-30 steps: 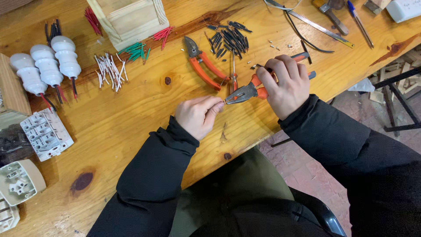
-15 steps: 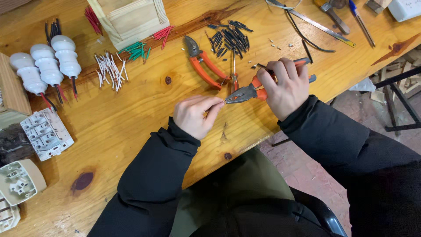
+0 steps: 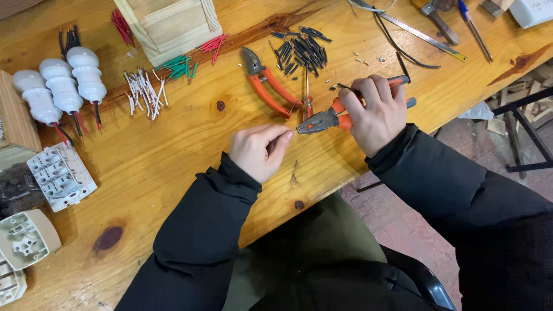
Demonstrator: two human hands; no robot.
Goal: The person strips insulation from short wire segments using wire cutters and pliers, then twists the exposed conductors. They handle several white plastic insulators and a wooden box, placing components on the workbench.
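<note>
A: Big pine workbench [image 3: 173, 167], knotty, with clutter all along the far side. The wooden box [image 3: 170, 23] sits at the top, three white porcelain insulators [image 3: 60, 86] to the left.

B: And the hands?

A: The right hand [image 3: 374, 112] is wrapped shut around the orange-handled combination pliers [image 3: 331, 118], nose pointing left. The left hand [image 3: 259, 151] pinches something tiny at the plier tips; thumb and forefinger are closed, and I can't tell what it is.

B: Risk?

A: As I judge it, the fingertips sit right against the nose, so a hard squeeze could nip skin. A small piece could also spring off toward the pile of black wire offcuts [image 3: 302, 52] or the orange cutters [image 3: 268, 83].
</note>
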